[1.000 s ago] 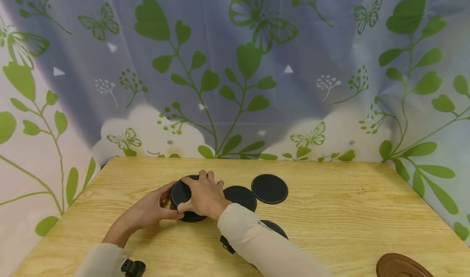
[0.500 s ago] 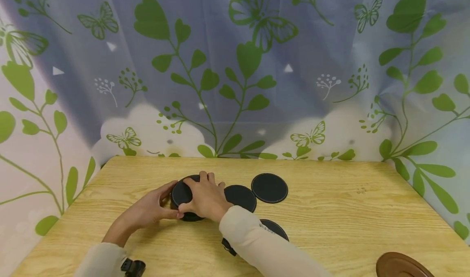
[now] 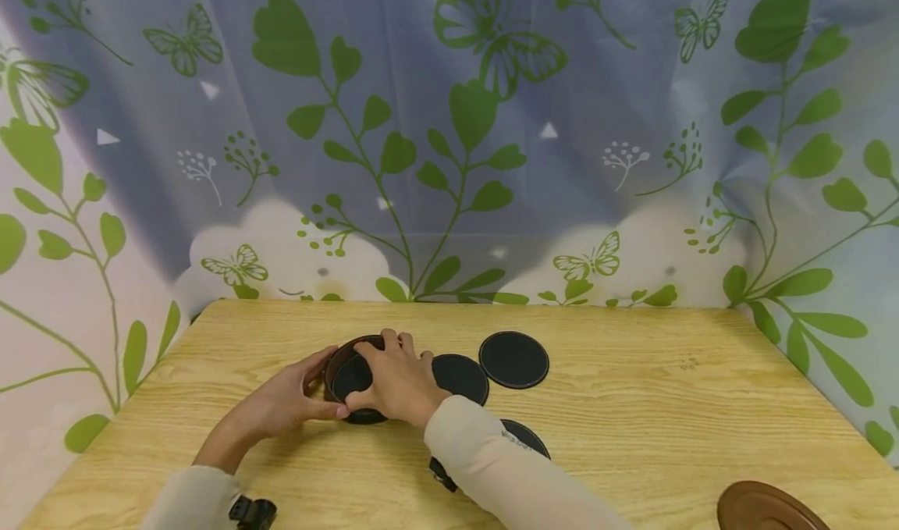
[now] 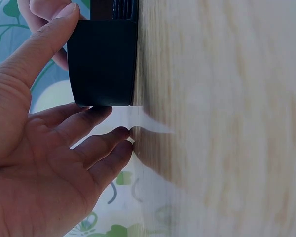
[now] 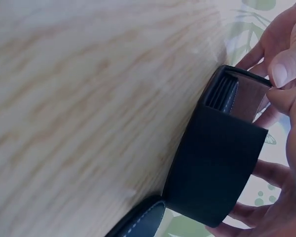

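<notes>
Fingers of your left hand and right hand are clamped round the black holder, left ones near 10 o'clock, right ones near 12, thumbs close together around 7. Half a second ago the top coaster sat up at the rim; now it lies lower, with brown inner wall showing above, which suggests it has dropped inside. Your right wrist view shows several stacked coasters within. The holder stands on the counter, toward 9 o'clock of its middle. From it, a loose coaster lies just beside at 3, another coaster toward 2, a third coaster, part hidden by your right sleeve, toward 4, and a brown disc well apart at 4.
</notes>
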Tool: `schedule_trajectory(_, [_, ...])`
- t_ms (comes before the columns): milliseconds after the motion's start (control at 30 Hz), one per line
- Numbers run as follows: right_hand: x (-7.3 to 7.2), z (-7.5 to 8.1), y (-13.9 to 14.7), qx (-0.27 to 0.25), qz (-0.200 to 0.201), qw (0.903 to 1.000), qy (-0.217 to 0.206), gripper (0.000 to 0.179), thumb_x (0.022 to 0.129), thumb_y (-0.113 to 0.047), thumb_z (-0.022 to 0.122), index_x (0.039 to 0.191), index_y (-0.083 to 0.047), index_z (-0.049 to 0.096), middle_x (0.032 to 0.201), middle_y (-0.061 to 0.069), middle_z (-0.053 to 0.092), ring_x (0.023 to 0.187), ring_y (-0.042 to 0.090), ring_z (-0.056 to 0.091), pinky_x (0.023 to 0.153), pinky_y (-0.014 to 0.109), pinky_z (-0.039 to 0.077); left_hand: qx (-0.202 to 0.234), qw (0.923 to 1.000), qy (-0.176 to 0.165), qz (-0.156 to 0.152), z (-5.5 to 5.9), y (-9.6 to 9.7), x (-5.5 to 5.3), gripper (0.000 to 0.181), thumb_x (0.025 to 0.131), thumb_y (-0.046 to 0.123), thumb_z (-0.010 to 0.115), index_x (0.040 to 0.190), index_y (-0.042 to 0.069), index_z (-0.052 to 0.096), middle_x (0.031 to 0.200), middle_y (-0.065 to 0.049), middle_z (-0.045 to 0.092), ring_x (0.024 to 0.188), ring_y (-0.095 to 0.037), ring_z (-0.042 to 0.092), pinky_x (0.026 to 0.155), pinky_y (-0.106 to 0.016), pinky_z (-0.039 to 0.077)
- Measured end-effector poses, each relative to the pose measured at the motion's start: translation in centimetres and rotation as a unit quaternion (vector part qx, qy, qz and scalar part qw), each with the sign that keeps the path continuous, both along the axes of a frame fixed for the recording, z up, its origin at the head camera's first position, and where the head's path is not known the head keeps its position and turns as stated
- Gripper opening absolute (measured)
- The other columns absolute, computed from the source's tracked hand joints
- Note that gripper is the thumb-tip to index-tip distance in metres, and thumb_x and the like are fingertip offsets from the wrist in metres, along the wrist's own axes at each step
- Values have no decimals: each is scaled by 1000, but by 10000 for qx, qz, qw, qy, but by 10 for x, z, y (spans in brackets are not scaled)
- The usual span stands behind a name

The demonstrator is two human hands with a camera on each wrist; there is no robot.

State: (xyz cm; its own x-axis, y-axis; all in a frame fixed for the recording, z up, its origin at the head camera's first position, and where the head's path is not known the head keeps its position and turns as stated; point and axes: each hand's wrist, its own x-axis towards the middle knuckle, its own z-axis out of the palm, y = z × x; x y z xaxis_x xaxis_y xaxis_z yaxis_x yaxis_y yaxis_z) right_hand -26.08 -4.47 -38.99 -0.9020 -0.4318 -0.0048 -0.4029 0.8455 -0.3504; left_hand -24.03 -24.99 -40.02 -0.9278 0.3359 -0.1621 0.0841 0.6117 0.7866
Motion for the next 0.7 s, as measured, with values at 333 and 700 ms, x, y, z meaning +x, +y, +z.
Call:
schedule_trajectory(333, [-5, 8, 24, -382, -73, 9992, -33, 75, 94, -48, 78, 159, -28, 47, 166, 15, 36, 154, 39, 34, 114, 71, 36, 15, 10000, -43, 81, 1, 1, 1, 113, 87, 39, 87, 168, 2, 17, 171, -29, 20, 156, -52, 23, 117, -66, 36])
schedule_trajectory(700, [-20, 11, 75, -702, -396, 9967, -47, 78, 93, -46, 80, 160, -25, 46, 167, 19, 34, 154, 45, 31, 111, 79, 31, 69, 9999, 109, 36, 1, 1, 1, 114, 86, 36, 88, 167, 0, 17, 170, -29, 22, 155, -52, 25, 118, -66, 35])
